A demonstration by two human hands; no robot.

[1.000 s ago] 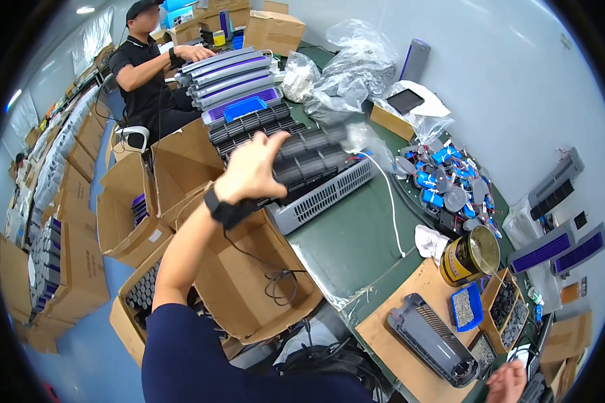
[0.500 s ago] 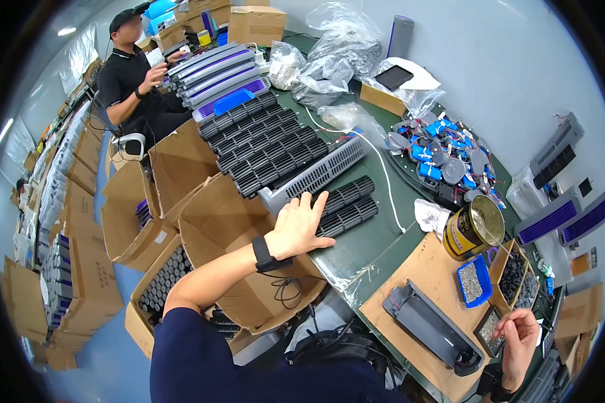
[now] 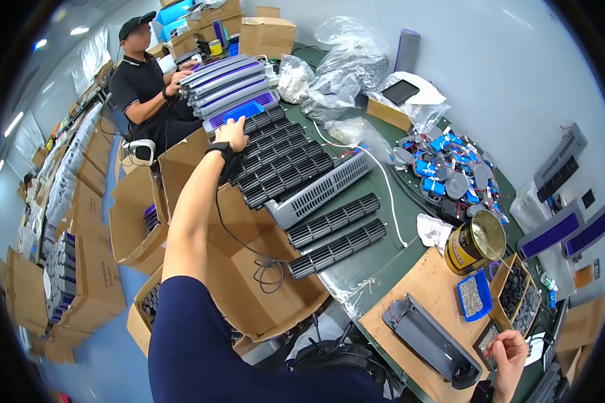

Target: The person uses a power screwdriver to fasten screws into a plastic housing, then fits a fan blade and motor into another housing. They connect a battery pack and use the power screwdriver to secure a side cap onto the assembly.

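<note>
You are stretching your left hand (image 3: 232, 132) far out over the green table (image 3: 376, 258), fingers curled down onto the near end of a stack of black ribbed rollers (image 3: 279, 161); whether they are closing around one or only pressing on top, you cannot tell. Just beyond your fingertips, blue and purple trays (image 3: 238, 111) are lying in a slanted pile, and behind them a seated person in a black shirt (image 3: 141, 84) is working. Below your wrist, open cardboard boxes (image 3: 255, 282) are crowding the table's edge, a black cable trailing into one. Right of the grip, a grey slotted housing (image 3: 323, 191) and two loose rollers (image 3: 336, 232) are lying flat. Your right hand (image 3: 507, 352), well apart, is pinching something small beside a grey plastic casing (image 3: 433, 339) on a wooden board (image 3: 427, 295).
</note>
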